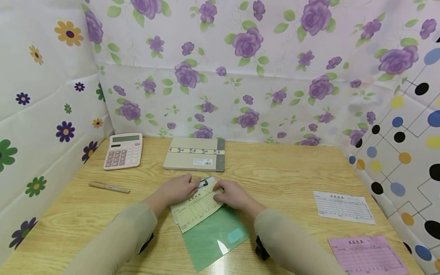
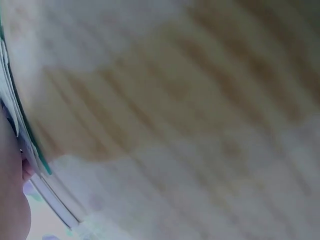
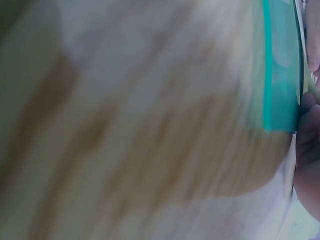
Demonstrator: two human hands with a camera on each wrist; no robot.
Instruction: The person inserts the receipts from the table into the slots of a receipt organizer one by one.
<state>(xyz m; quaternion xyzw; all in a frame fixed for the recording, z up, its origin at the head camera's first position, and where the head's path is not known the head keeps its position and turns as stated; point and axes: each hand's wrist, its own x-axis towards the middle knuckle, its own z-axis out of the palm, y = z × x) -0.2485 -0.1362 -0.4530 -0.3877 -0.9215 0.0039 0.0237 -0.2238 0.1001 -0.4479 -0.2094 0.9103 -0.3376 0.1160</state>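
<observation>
A glossy green clipboard (image 1: 214,236) lies tilted on the table in the head view, a pale blue label near its lower right corner. On its upper part is a yellow printed form (image 1: 194,214), with the edge of a white sheet showing under its left side. My left hand (image 1: 178,192) grips the clipboard's top beside the dark metal clip (image 1: 203,183). With thumb and fingers, my right hand (image 1: 233,194) pinches the form's right edge. The right wrist view shows the clipboard's green edge beside the hand (image 3: 309,150); the left wrist view is mostly blurred tabletop.
Behind the hands lies a beige notebook (image 1: 192,154) with a patterned band. A pink calculator (image 1: 123,151) and a tan pen (image 1: 109,187) are on the left. To the right lie a white form (image 1: 343,207) and a pink form (image 1: 369,255). Patterned cloth walls (image 1: 220,99) enclose the table.
</observation>
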